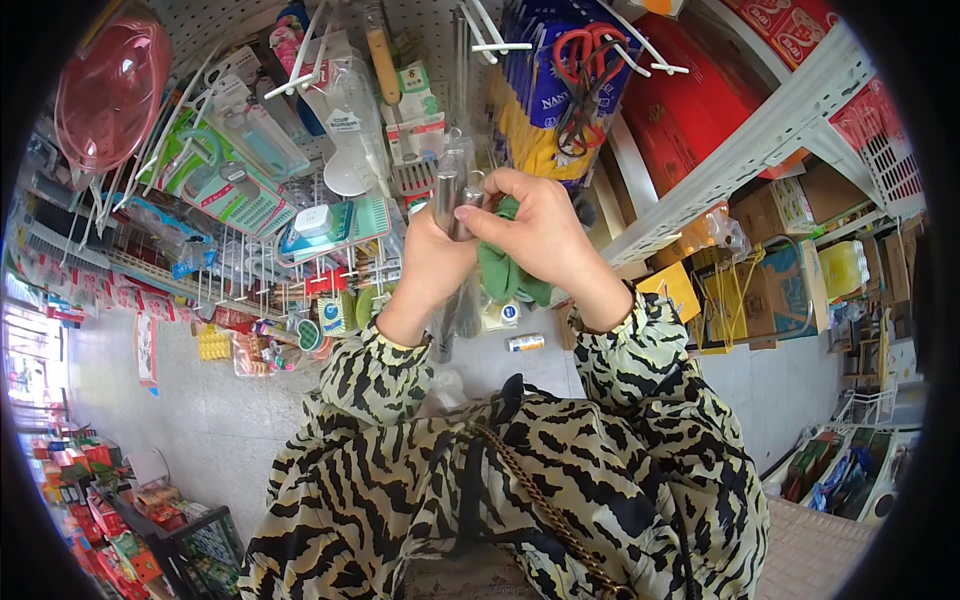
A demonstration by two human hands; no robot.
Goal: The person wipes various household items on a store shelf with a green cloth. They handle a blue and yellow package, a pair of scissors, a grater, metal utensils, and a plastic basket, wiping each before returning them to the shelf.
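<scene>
My left hand [438, 259] grips shiny metal utensil handles [448, 196] in clear plastic wrap, and their lower ends hang below it. A second metal handle [472, 196] with a small hook at its top stands beside them, between my two hands. My right hand [546, 229] holds a bunched green cloth [501, 266] against its palm. Its thumb and fingers meet at the second handle's tip. The cloth partly covers the lower shafts. What the handles end in is hard to make out.
A white pegboard rack with hooks [501, 46] stands ahead, hung with packaged kitchenware. Red-handled scissors [592, 52] hang before blue-and-yellow packets [536, 142]. A white metal shelf post [739, 142] slants along the right. On the floor lies a small cylindrical item [526, 343].
</scene>
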